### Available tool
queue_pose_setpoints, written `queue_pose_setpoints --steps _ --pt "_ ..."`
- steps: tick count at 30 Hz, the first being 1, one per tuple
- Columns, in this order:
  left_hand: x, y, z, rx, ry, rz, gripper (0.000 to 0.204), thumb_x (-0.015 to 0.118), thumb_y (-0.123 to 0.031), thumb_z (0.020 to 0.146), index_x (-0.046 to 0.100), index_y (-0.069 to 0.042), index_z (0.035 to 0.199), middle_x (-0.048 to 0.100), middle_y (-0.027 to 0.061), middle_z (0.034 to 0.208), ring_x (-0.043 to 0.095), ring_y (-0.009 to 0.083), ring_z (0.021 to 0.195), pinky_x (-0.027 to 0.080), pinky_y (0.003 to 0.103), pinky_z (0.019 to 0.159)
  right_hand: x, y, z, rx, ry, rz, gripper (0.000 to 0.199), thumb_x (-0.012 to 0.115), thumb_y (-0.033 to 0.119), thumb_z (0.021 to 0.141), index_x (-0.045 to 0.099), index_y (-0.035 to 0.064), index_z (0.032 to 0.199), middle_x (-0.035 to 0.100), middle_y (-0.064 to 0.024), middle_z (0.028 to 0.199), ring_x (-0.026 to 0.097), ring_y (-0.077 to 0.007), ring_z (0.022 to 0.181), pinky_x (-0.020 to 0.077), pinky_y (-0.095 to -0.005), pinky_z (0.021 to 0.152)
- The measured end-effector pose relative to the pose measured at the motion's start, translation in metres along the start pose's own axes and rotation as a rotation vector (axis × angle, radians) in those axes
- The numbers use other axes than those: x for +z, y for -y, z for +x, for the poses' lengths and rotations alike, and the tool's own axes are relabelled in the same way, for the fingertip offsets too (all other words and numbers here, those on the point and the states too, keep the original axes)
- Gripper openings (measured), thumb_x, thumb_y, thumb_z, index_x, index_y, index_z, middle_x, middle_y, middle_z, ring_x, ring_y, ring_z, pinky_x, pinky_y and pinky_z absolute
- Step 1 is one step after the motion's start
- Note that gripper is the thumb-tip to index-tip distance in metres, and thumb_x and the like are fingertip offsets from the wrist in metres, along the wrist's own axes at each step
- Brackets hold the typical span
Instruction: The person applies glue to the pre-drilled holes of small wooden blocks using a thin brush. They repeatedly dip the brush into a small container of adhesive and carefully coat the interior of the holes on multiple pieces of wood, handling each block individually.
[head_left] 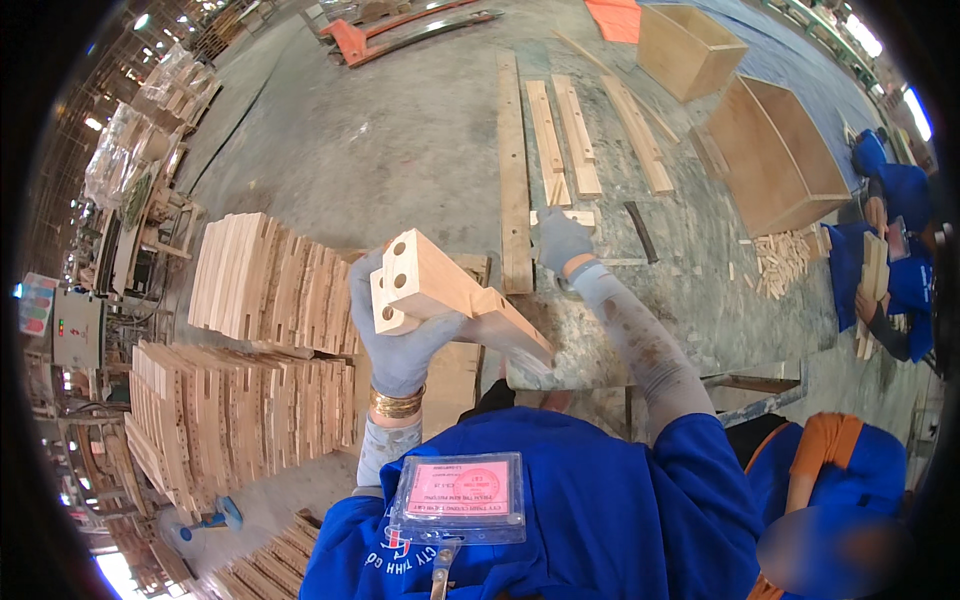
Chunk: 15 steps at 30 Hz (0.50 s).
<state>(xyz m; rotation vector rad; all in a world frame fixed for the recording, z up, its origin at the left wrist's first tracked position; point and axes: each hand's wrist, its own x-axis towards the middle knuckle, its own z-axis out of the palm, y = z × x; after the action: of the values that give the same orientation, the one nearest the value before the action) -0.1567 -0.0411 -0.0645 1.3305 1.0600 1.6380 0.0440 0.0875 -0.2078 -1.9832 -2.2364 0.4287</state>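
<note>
My left hand (pixel 398 335), in a grey glove, is wrapped round light wooden furniture pieces (pixel 432 280) with round holes in their end faces. They are held at an angle above the near edge of the worktable (pixel 690 330). My right hand (pixel 564 242), also gloved, is over the table with its fingers closed. Its fingertips are at a short wooden block (pixel 577 217), by the near end of a notched wooden strip (pixel 546 140). What those fingers hold, if anything, is too small to make out. Two more notched strips (pixel 577 135) (pixel 636 135) lie to the right.
A long wooden batten (pixel 513 180) and a dark strip (pixel 641 232) lie on the table. Dowels (pixel 780 265) are heaped beside open wooden boxes (pixel 775 150). Stacked pieces (pixel 240 400) stand at left. A co-worker at right holds wood (pixel 873 268); another person is at lower right.
</note>
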Motion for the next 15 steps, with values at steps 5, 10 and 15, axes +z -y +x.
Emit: queue_pose_setpoints --steps 5,10,15 --pt "0.003 0.000 -0.002 0.006 0.019 0.020 0.076 0.077 -0.010 0.052 0.037 -0.004 0.116 0.049 0.0095 0.108 0.052 0.0191 0.099 0.047 0.033 0.083 0.008 -0.013 0.007 -0.019 -0.013 0.066 0.041 0.064 0.010 0.071 0.049 0.0044 0.109 0.051 -0.0133 0.111 0.060 -0.0299 0.093 0.0505 -0.0385 0.075" --pt "0.006 -0.001 -0.004 -0.041 -0.006 -0.026 0.075 0.076 -0.009 0.052 0.038 -0.004 0.115 0.049 0.0095 0.108 0.052 0.0192 0.099 0.047 0.033 0.084 0.010 0.002 0.001 0.086 -0.019 -0.095 0.043 0.069 0.017 0.070 0.049 0.0046 0.106 0.051 -0.0145 0.108 0.060 -0.0306 0.093 0.0500 -0.0386 0.075" --pt "0.003 0.004 -0.006 -0.044 0.029 0.016 0.074 0.077 -0.009 0.053 0.037 -0.004 0.115 0.049 0.0090 0.107 0.051 0.0186 0.098 0.046 0.033 0.083 0.018 0.010 0.006 0.154 -0.041 -0.085 0.042 0.067 0.014 0.070 0.049 0.0083 0.108 0.050 -0.0104 0.109 0.060 -0.0288 0.094 0.0493 -0.0415 0.075"
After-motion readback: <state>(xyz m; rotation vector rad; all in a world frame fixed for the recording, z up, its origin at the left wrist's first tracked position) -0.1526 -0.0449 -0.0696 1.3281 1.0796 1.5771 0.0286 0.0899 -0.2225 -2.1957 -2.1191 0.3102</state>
